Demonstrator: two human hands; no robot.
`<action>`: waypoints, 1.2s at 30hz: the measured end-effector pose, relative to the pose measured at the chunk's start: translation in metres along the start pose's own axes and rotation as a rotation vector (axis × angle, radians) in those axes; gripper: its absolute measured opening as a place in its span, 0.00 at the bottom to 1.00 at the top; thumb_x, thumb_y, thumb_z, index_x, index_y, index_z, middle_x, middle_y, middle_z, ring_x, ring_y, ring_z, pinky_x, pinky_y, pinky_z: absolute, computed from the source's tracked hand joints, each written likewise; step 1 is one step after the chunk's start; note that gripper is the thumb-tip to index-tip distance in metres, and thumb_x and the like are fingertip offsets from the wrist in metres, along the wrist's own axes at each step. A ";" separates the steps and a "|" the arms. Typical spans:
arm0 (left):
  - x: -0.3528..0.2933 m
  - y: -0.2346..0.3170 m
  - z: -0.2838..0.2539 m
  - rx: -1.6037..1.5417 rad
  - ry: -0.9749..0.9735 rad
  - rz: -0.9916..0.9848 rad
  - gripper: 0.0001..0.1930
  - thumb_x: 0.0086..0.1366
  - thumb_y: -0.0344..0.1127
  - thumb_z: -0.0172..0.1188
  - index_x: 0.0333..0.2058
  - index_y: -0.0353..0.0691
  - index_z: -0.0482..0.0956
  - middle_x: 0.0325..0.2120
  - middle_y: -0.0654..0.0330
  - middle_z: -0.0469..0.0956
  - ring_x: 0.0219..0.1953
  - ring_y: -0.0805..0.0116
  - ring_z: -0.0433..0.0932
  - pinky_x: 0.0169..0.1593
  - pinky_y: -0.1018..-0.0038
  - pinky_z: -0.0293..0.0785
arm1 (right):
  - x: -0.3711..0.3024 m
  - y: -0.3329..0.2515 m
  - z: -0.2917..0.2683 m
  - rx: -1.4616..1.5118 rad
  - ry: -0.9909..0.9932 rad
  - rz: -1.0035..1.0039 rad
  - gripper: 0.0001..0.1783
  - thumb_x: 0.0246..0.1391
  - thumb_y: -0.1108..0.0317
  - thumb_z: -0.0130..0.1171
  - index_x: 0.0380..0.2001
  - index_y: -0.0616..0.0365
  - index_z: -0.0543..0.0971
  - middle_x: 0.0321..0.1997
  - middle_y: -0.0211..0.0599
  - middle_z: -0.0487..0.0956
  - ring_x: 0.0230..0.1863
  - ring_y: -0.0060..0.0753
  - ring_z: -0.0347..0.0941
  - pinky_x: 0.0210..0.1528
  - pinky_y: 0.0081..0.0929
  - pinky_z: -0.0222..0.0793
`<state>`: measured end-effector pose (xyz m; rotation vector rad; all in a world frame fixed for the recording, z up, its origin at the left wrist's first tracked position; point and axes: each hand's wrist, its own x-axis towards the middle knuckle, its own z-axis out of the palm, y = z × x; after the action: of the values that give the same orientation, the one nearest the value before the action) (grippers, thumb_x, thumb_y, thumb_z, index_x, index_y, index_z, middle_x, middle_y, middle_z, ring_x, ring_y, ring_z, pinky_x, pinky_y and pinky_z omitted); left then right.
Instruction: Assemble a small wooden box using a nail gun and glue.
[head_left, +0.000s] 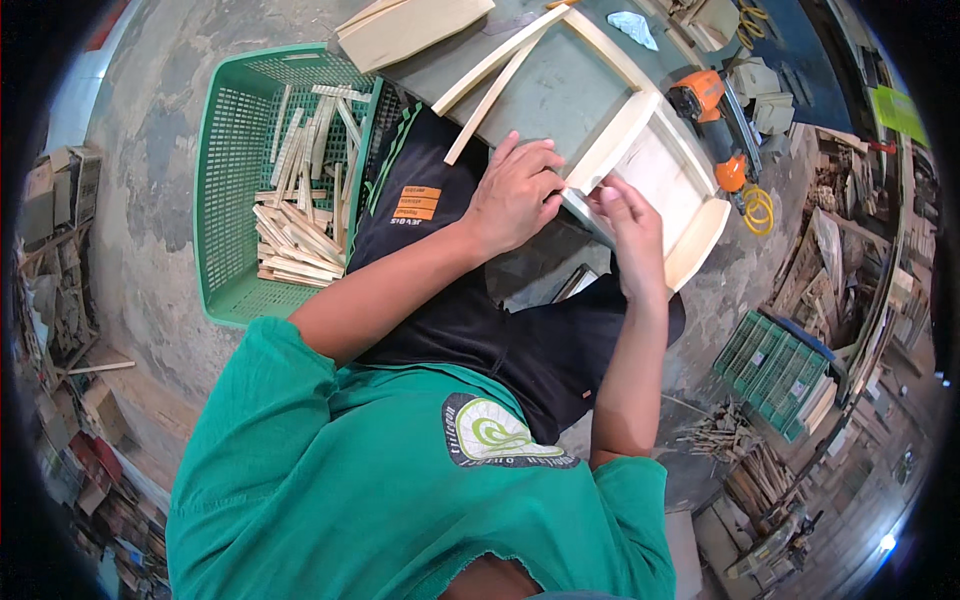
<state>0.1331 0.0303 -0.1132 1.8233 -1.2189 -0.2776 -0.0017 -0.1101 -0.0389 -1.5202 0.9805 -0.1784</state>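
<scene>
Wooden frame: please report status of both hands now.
Left hand flat on wooden frame, pressing its near corner. Right hand pinching the same corner. Orange nail gun lies beside frame, not blocking.

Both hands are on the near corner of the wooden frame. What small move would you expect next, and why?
Probably pressing the corner joint flush. The left hand lies flat on the near rail's end and the right hand pinches the frame beside it, so both bear on one corner. The nail gun lies untouched beyond the frame, so fastening looks a step away.
</scene>
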 end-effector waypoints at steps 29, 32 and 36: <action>-0.001 -0.009 0.008 0.185 0.025 0.078 0.08 0.60 0.32 0.72 0.39 0.48 0.86 0.52 0.65 0.82 0.67 0.59 0.74 0.74 0.49 0.55 | 0.010 0.013 0.019 -0.006 0.079 -0.052 0.22 0.62 0.59 0.67 0.48 0.69 0.86 0.39 0.36 0.87 0.40 0.22 0.79 0.46 0.23 0.73; -0.002 -0.008 0.011 0.160 0.038 0.047 0.10 0.61 0.31 0.71 0.41 0.48 0.86 0.52 0.65 0.82 0.67 0.59 0.73 0.75 0.48 0.53 | 0.011 0.014 0.019 -0.010 0.081 -0.060 0.21 0.62 0.59 0.67 0.48 0.68 0.87 0.39 0.36 0.88 0.40 0.22 0.79 0.47 0.23 0.74; -0.004 -0.006 0.015 0.183 0.072 0.067 0.09 0.61 0.31 0.71 0.41 0.49 0.86 0.51 0.66 0.82 0.67 0.60 0.73 0.75 0.49 0.51 | 0.013 0.019 0.019 -0.003 0.080 -0.074 0.21 0.62 0.59 0.67 0.48 0.68 0.87 0.39 0.35 0.88 0.40 0.22 0.79 0.46 0.23 0.74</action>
<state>0.1262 0.0259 -0.1274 1.9260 -1.2867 -0.0630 0.0091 -0.1026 -0.0656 -1.5628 0.9888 -0.2926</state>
